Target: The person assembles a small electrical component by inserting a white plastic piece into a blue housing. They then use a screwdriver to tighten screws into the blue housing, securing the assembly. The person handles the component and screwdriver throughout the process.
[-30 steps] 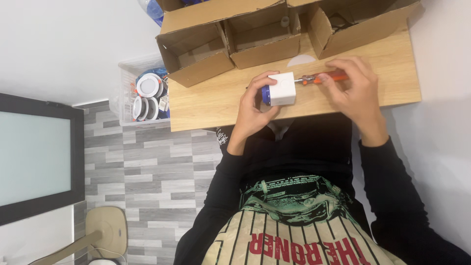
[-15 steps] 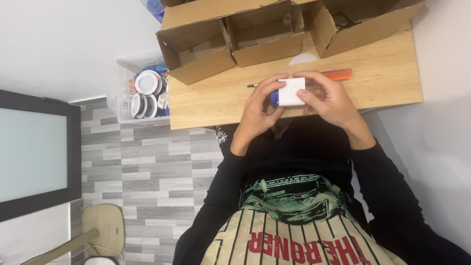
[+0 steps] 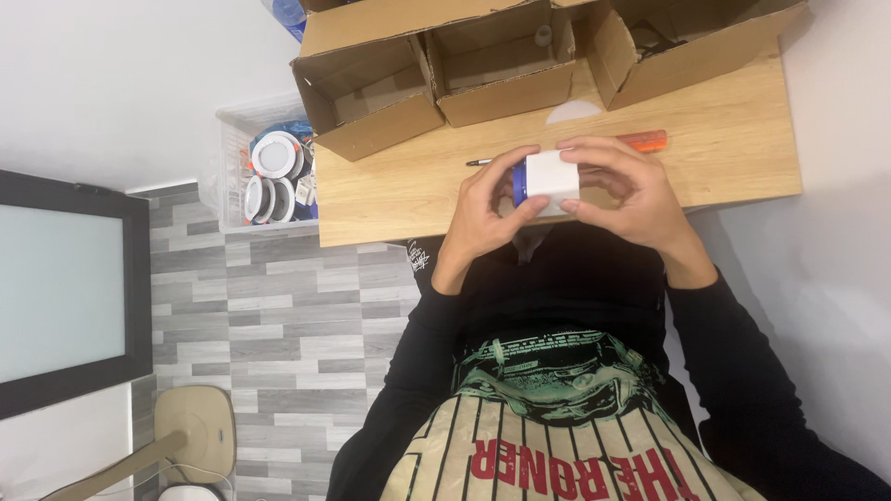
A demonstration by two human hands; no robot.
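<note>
Left hand (image 3: 483,209): curled, fingers closed on small white box (image 3: 552,182) at its 9 o'clock side | Right hand (image 3: 631,190): curled, box gripped from 3 o'clock | Box: held over near edge of wooden worktop (image 3: 733,139) | Orange-handled tool (image 3: 642,141): lying at 1 o'clock of box.

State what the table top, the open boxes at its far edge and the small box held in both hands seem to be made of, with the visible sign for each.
Table top: pale wood or wood-look laminate, matt, with faint straight grain.
Open boxes: brown corrugated cardboard, dull, with folded flaps and raw edges.
Small box: probably thin white card, smooth, with sharp corners and a blue side. The left hand and right hand hold it.
</note>
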